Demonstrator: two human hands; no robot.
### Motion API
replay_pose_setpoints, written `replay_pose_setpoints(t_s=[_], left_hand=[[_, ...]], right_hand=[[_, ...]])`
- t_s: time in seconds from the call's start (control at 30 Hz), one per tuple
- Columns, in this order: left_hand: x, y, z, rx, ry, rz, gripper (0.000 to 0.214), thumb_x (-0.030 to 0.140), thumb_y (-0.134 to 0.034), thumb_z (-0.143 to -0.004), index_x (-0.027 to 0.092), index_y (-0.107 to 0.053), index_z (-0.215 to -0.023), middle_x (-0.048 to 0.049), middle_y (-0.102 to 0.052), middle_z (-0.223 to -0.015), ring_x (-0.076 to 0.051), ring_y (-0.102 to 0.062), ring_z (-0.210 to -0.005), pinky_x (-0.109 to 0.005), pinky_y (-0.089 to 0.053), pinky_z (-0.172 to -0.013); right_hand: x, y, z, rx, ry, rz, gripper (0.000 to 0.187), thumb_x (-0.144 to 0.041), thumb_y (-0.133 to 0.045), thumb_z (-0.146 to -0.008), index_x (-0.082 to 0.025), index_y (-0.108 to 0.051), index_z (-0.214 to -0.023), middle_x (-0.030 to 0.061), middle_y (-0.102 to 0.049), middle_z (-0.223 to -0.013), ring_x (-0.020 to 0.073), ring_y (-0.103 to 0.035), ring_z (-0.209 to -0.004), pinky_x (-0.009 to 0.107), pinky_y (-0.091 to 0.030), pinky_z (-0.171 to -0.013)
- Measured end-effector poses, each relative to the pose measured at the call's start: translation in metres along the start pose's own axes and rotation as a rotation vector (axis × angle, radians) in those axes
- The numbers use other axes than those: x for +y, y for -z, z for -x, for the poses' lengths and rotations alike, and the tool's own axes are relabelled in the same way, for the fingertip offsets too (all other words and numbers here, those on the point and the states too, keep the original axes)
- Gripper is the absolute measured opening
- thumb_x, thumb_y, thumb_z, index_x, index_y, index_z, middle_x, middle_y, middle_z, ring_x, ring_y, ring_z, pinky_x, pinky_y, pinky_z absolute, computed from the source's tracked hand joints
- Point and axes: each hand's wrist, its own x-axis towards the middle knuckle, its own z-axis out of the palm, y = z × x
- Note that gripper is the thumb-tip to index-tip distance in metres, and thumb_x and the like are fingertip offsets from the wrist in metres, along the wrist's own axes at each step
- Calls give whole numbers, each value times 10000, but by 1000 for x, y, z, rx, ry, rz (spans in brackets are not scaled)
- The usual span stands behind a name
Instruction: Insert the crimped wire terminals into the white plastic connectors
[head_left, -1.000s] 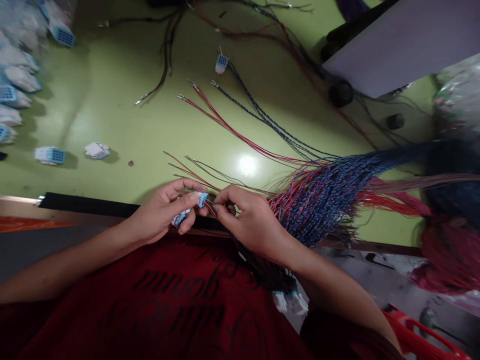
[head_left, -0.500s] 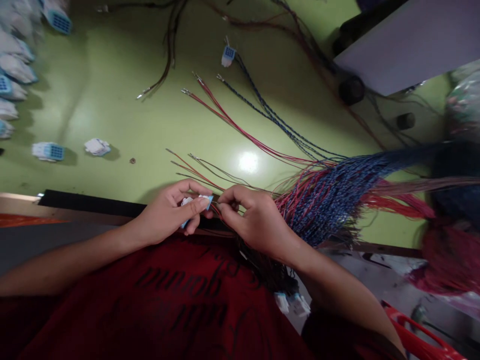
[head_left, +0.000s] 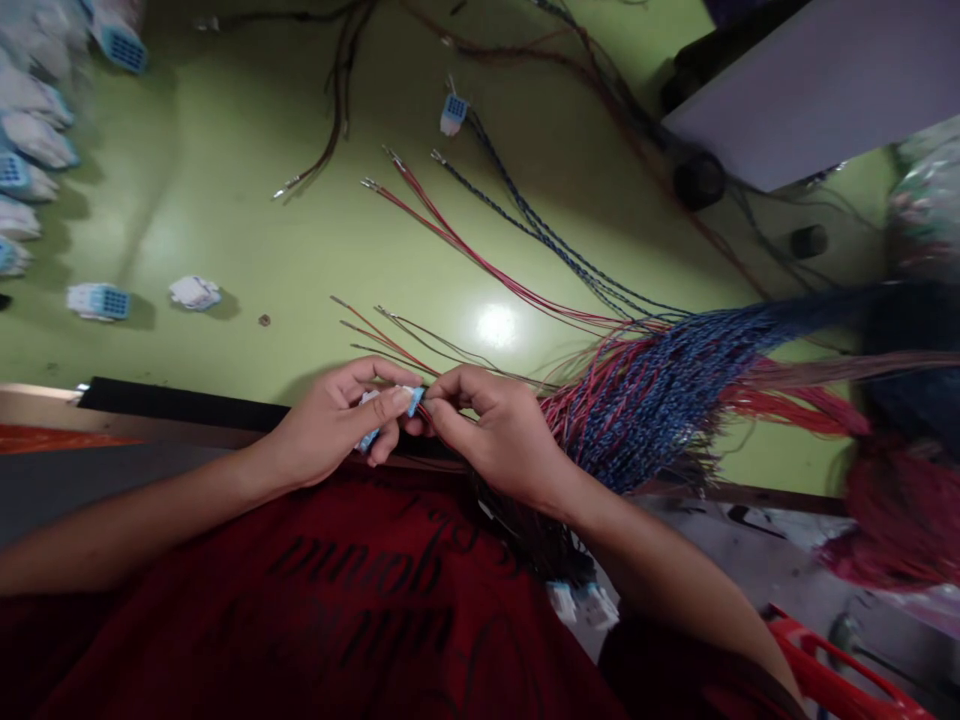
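Observation:
At the table's front edge my left hand [head_left: 349, 425] is closed around a white and blue connector housing [head_left: 414, 400], pinched between thumb and fingers. A second white and blue piece [head_left: 367, 437] shows lower down between the same fingers. My right hand [head_left: 495, 425] is closed in a pinch right beside the housing's blue face. Its fingertips hold a thin wire whose end is at the housing; whether the tip is inside I cannot tell. Dark and red wires run beneath both hands. Loose wires with metal terminals [head_left: 386, 335] lie just beyond my fingers on the green table [head_left: 247, 240].
A thick bundle of blue, red and dark wires [head_left: 660, 400] spreads to the right. Loose connector housings [head_left: 97, 300] lie at the left. One housing with wires [head_left: 453, 114] sits farther back. Finished-looking connectors [head_left: 577, 603] hang below the edge. A red plastic chair [head_left: 840, 665] stands lower right.
My right hand has moved slightly left, bringing the wire up to the housing. The gap between my fingertips and the blue face has narrowed. My left hand still grips the housing.

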Motion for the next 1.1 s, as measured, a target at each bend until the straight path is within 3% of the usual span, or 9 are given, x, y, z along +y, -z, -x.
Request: replay_pose_setpoints(t_s=[0.67, 0.9, 0.97, 1.1], left_hand=[[-1, -7, -1, 83, -13, -48, 307, 351, -760, -746, 138, -603, -902, 34, -605, -562, -75, -515, -385, -193, -402, -380], [13, -7, -3, 28, 19, -38, 253, 320, -720, -780, 149, -590, -913, 9, -646, -634, -62, -502, -382, -184, -380, -369], [24, -9, -7, 11, 18, -63, 238, 312, -704, -797, 153, -582, -925, -11, -676, -678, -62, -503, -379, -189, -377, -373], [41, -12, -24, -32, 24, -125, 191, 291, -677, -824, 149, -580, -908, -26, -684, -678, -63, -501, -382, -192, -361, -383]], right_hand=[[9, -8, 0, 57, 11, -32, 125, -118, -538, -804, -160, -580, -694, -18, -642, -636, 80, -559, -576, 201, -432, -558], [1, 10, -1, 22, 26, 21, 144, -161, -552, -837, -158, -619, -708, -21, -636, -635, 82, -544, -575, 209, -429, -552], [1, 24, -14, 71, 76, 123, 171, -218, -542, -876, -167, -640, -744, -12, -635, -646, 96, -541, -593, 231, -433, -572], [20, 50, -58, 374, 170, 643, 158, -145, -512, -875, -154, -664, -834, 93, -670, -863, 188, -575, -804, 340, -431, -750]])
